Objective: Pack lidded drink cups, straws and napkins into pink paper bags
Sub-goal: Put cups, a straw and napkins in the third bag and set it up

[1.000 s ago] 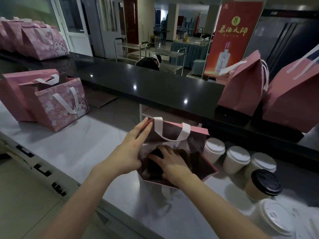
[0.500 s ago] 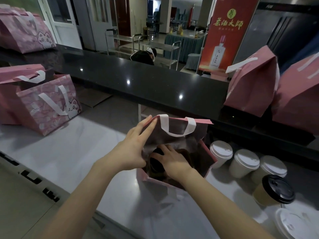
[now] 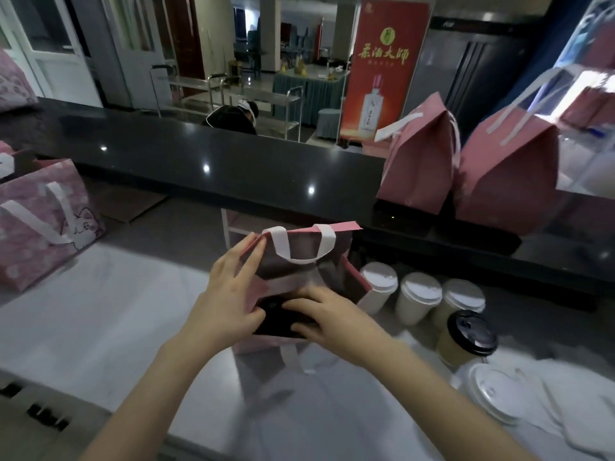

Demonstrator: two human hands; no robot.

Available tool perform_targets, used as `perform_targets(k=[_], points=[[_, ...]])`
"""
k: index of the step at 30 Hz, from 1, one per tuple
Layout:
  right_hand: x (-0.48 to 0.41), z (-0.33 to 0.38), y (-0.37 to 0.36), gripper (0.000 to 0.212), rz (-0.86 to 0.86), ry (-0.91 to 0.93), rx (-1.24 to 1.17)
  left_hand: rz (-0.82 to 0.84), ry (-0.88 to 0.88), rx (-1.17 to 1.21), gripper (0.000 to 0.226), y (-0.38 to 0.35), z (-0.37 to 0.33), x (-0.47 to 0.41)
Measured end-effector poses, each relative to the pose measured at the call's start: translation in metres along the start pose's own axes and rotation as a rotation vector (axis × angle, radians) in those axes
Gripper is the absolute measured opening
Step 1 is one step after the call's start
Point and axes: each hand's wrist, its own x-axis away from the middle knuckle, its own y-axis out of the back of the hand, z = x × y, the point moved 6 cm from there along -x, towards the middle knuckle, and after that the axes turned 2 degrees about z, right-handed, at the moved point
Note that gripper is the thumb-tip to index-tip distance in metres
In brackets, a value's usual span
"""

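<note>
An open pink paper bag (image 3: 309, 247) with white handles stands on the pale counter in front of me. My left hand (image 3: 229, 294) holds the bag's left wall, fingers straight up the outside and thumb at the near rim. My right hand (image 3: 336, 321) reaches into the bag mouth, its fingers curled over the black lid of a cup (image 3: 276, 317) inside. The cup's body is hidden. To the right of the bag stand three white-lidded cups (image 3: 419, 301), a black-lidded cup (image 3: 469, 337) and another white-lidded cup (image 3: 492, 397).
Two closed pink bags (image 3: 419, 168) sit on the raised black ledge (image 3: 199, 154) at the back right. A cat-print pink bag (image 3: 43, 224) stands at the left. A white crumpled heap (image 3: 549, 377) lies at the right. A person crouches beyond the ledge.
My right hand has come up toward the bag's near rim, still over the black lid. My left hand stays on the bag's left wall, thumb now at the rim.
</note>
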Motion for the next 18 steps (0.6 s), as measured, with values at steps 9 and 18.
perform_targets(k=[9,18], points=[[0.215,-0.133,0.037,0.044,-0.055,-0.509,0.174,-0.023,0.104,-0.163,0.114,-0.038,-0.045,0.026],[0.275,-0.182,0.006,0.074,0.148,-0.673,0.096,-0.07,0.145,-0.213,0.113,-0.052,-0.071,0.047]])
